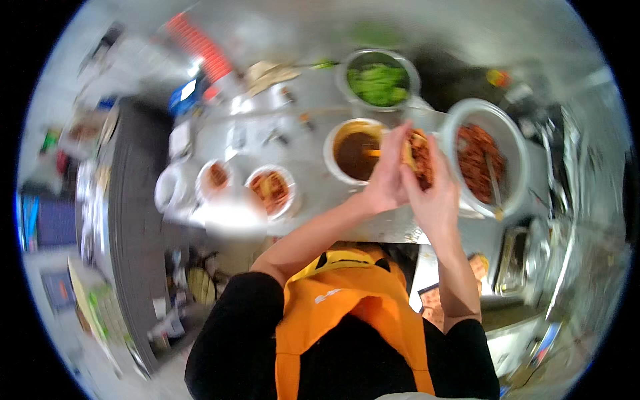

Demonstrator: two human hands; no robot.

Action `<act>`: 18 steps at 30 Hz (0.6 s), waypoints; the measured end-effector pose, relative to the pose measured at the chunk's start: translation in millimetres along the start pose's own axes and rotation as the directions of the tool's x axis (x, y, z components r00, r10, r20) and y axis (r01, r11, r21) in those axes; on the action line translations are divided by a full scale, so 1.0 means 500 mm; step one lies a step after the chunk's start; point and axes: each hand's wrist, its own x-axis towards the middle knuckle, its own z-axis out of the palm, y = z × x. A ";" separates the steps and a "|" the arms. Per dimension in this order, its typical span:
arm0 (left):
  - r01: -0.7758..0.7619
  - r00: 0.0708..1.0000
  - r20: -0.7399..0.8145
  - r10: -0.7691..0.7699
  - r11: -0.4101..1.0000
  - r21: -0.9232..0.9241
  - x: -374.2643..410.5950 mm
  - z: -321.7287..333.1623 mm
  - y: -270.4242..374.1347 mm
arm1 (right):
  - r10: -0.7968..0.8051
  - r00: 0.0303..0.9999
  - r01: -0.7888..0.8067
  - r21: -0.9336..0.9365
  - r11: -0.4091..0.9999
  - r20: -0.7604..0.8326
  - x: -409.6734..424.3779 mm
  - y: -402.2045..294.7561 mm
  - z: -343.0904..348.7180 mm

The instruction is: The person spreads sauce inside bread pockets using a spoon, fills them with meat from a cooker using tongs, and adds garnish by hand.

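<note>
Between both hands, above the steel counter (310, 145), is a split bun or flatbread (419, 155) stuffed with reddish-brown chopped meat. My left hand (387, 180) grips its left side, and my right hand (434, 200) closes around the right side and lower end. Just left of the hands stands a white tub (329, 155) of dark brown sauce, partly covered by my left hand. To the right is a large pale bowl (521, 150) of the same sort of meat (470, 155), with a utensil handle (494, 182) leaning in it.
Behind the sauce, a round bowl (416, 80) holds green leaves (377, 85). Two white bowls of food, one nearer (292, 187) and one farther left (201, 182), stand near white stacked containers (170, 192). A red stack (200, 47), probably cups, rises at the back left.
</note>
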 end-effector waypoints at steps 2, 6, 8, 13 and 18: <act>0.010 1.000 -0.026 -0.006 0.987 0.163 -0.059 -0.107 0.009 | -0.021 0.997 0.018 0.036 0.999 0.075 -0.032 -0.053 0.088; 0.336 0.892 -0.338 -0.300 0.940 0.053 -0.237 -0.346 0.076 | -0.141 0.982 0.128 0.112 0.986 0.123 -0.087 -0.173 0.288; 0.476 0.651 -0.384 -0.654 0.747 -0.465 -0.333 -0.450 0.074 | -0.112 0.964 0.060 0.212 0.975 0.240 -0.115 -0.260 0.378; 0.302 0.371 -0.297 -0.880 0.417 -0.857 -0.424 -0.649 0.032 | -0.206 0.911 0.108 0.277 0.955 0.357 -0.187 -0.397 0.606; 0.040 0.381 -0.092 -0.920 0.115 -0.993 -0.454 -0.784 0.000 | -0.195 0.905 0.081 0.298 0.951 0.379 -0.209 -0.511 0.707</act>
